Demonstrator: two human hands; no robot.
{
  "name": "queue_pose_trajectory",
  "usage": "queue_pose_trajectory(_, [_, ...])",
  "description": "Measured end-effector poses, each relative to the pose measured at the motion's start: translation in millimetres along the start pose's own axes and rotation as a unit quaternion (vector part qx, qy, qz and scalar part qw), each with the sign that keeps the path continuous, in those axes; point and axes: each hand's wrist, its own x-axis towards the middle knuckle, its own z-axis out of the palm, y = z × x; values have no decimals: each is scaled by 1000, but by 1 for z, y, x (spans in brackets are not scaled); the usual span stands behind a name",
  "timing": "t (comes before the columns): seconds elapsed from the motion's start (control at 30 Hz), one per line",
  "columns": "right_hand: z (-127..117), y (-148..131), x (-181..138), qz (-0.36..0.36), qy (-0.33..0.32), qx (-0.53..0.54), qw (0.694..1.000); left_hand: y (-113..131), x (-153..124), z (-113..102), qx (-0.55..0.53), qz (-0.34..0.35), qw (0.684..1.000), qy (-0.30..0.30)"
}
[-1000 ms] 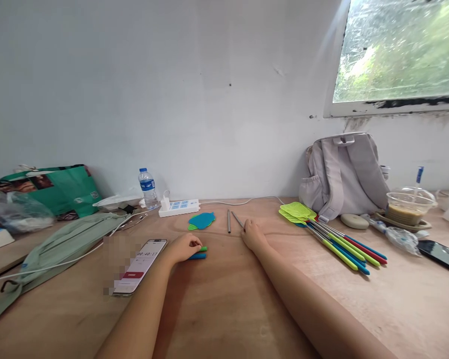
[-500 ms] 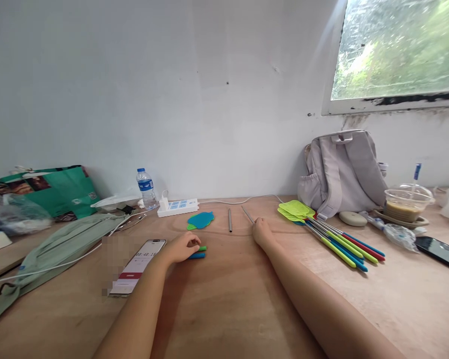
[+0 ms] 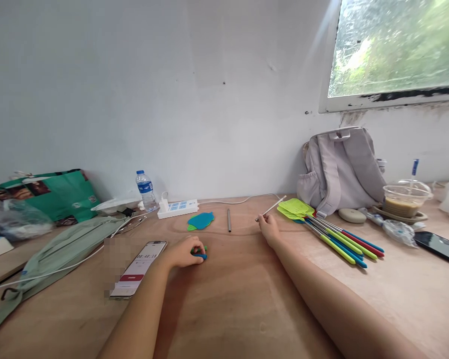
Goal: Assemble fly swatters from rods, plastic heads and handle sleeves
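Observation:
My right hand (image 3: pixel 269 228) pinches one end of a thin metal rod (image 3: pixel 276 207), which slants up and away to the right. My left hand (image 3: pixel 189 251) has its fingers closed on a short blue handle (image 3: pixel 204 257). A green handle (image 3: pixel 205 248) lies just behind it, mostly hidden by the fingers. Beyond the left hand, blue and green fly swatter heads (image 3: pixel 201 220) lie stacked flat. A second metal rod (image 3: pixel 229 221) rests on the table between the two hands.
Several fly swatters (image 3: pixel 336 237) lie piled to the right, before a backpack (image 3: pixel 340 169). A phone with a timer (image 3: pixel 138 269) lies left, near a power strip (image 3: pixel 177 208) and a water bottle (image 3: pixel 145 189). A drink cup (image 3: pixel 402 204) stands far right.
My right hand has swung the rod from pointing left to pointing right and raised it. The left fingers have closed onto the blue handle.

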Motion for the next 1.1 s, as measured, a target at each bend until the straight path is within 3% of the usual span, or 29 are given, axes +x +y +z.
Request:
queue_pose_trajectory(0.1, [1, -10, -20, 20, -3, 72, 997, 15, -2, -2, -75, 44, 996, 34])
queue_pose_trajectory(0.2, [-3, -19, -46, 29, -22, 123, 992, 38, -1, 6, -222, 89, 969, 56])
queue_pose_trajectory(0.27, [-10, -24, -61, 40, -45, 164, 985, 52, 2, 21, -324, 113, 937, 69])
queue_pose_trajectory(0.37, [-24, -30, -74, 61, -77, 246, 964, 68, 11, 51, -391, 119, 903, 129])
queue_pose_trajectory(0.43, [-32, -36, -76, 46, -65, 272, 959, 74, 17, 69, -384, 112, 904, 153])
queue_pose_trajectory(0.53, [-39, -52, -77, -34, -29, 233, 971, 81, 20, 82, -351, 112, 914, 167])
queue_pose_trajectory(0.7, [-43, -74, -88, -162, -94, 116, 975, 97, 9, 78, -266, 125, 935, 201])
queue_pose_trajectory(0.87, [-44, -77, -94, -202, -137, 23, 970, 110, 2, 77, -229, 176, 939, 184])
queue_pose_trajectory(1.1, [-47, -83, -92, -226, -154, -49, 961, 105, 6, 85, -239, 172, 938, 184])
